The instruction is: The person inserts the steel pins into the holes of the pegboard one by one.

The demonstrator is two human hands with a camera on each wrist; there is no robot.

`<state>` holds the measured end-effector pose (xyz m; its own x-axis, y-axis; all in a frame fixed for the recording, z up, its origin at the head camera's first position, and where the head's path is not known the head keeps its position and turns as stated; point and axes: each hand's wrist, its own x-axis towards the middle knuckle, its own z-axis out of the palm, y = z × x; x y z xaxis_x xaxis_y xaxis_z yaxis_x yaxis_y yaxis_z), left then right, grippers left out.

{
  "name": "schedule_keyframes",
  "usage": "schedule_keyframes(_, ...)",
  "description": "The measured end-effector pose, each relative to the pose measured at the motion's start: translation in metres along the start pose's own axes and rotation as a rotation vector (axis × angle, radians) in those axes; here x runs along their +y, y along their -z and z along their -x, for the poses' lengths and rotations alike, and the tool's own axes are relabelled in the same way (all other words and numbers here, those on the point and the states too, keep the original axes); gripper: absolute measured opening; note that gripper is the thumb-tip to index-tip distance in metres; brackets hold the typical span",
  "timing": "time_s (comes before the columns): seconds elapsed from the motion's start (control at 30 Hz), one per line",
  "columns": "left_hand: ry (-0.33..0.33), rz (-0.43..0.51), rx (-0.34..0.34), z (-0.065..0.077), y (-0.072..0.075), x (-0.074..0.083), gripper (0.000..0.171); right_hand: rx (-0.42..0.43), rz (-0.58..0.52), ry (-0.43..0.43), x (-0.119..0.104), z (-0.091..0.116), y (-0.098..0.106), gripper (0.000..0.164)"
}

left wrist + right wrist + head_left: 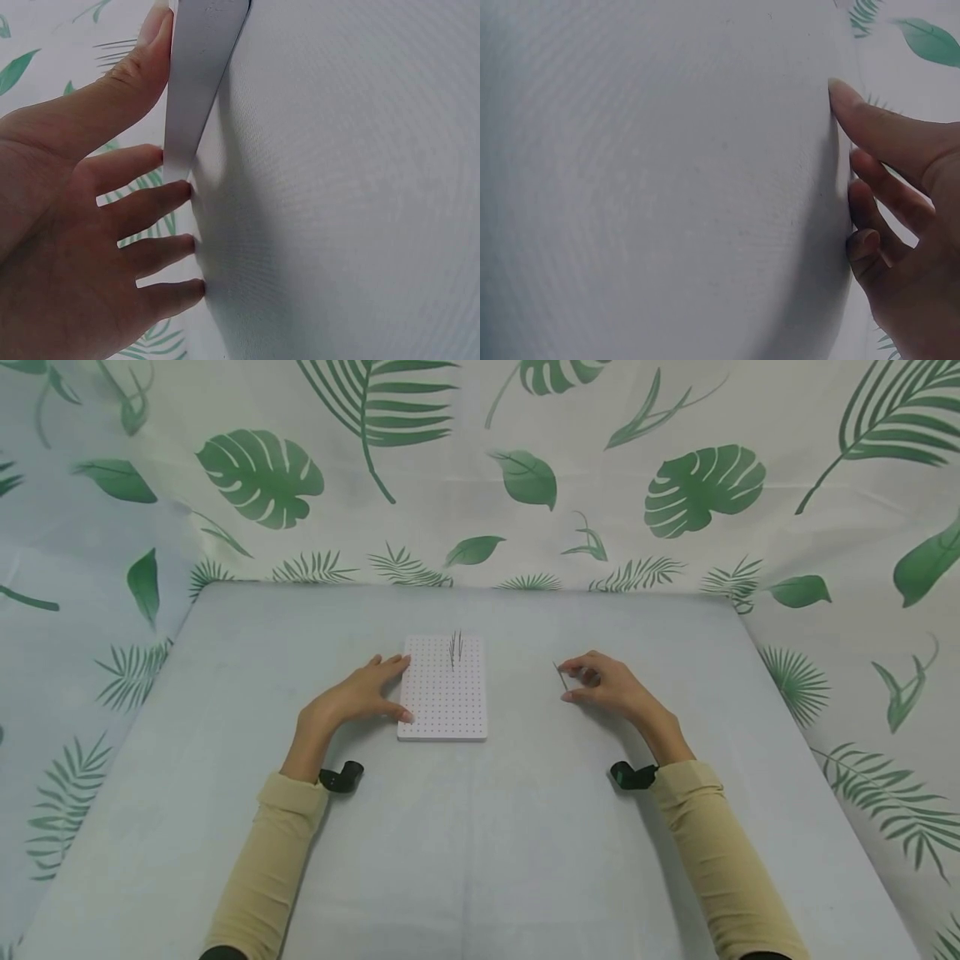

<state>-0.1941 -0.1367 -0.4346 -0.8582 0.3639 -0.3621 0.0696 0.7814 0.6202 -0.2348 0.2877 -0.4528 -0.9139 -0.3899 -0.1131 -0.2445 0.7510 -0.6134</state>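
In the head view, a white board (pixel 442 693) dotted with rows of small holes lies on the table. Several thin dark needles (pixel 456 650) stand near its far end. My left hand (pixel 360 692) rests at the board's left side, thumb on the near left corner and fingers spread along the edge. The left wrist view shows the board's side wall (pixel 199 75) against those fingertips. To the right of the board, my right hand (pixel 607 683) has curled fingers, with a thin needle (pixel 560 677) between thumb and forefinger. The right wrist view does not show that needle.
A pale cloth covers the table (pixel 465 843). Behind it hangs a white curtain (pixel 450 485) printed with green leaves. Each wrist carries a small black camera, the left one (pixel 343 777) and the right one (pixel 632 775) both just above the table.
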Motion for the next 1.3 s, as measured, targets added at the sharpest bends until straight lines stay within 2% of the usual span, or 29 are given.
schedule_keyframes(0.13,0.006,0.0,-0.001,0.0,0.0,0.001,0.102,0.028,-0.006,-0.01,-0.001,0.0,-0.002,0.047)
schedule_keyframes(0.37,0.003,-0.005,0.002,-0.002,-0.001,0.001,0.102,0.144,-0.009,-0.077,0.001,0.0,-0.007,0.036)
schedule_keyframes(0.57,0.013,-0.014,0.0,-0.003,-0.001,0.0,0.103,0.218,0.004,-0.065,0.002,0.001,-0.007,0.03)
schedule_keyframes(0.97,0.02,-0.001,-0.006,-0.002,0.001,0.001,0.103,0.245,0.019,-0.057,0.001,0.003,-0.005,0.026)
schedule_keyframes(1.3,0.014,-0.004,-0.004,-0.001,0.001,0.001,0.103,0.265,-0.096,-0.026,-0.012,0.001,-0.007,0.021)
